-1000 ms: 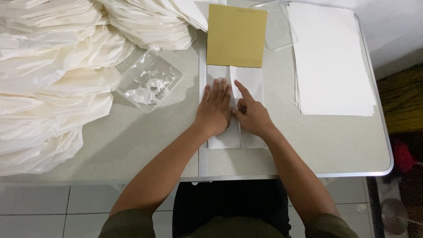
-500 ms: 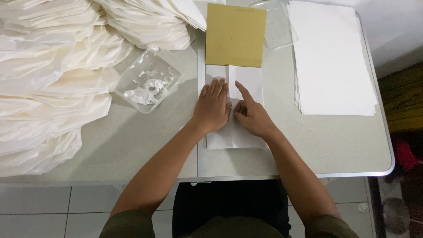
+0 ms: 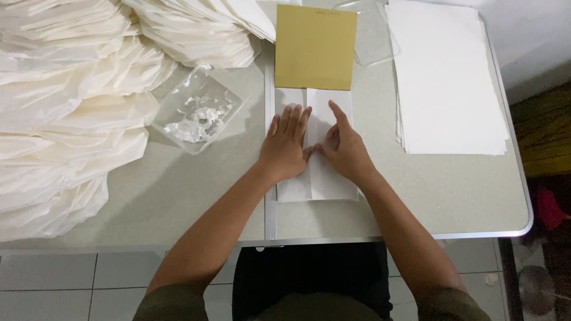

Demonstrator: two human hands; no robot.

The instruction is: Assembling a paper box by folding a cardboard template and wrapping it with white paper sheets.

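Head view: my left hand [image 3: 286,148] lies flat, fingers released and spread, pinning the folded white sheet [image 3: 324,178] mid-table [image 3: 178,202] below the tan card [image 3: 315,46]. Right hand [image 3: 344,151] has slid up the centre seam since a second ago, index out, others curled; crease lengthening.

Soft, even overhead light keeps the tabletop [image 3: 178,196] bright with faint shadows, the white paper slightly overexposed, right edge dim.
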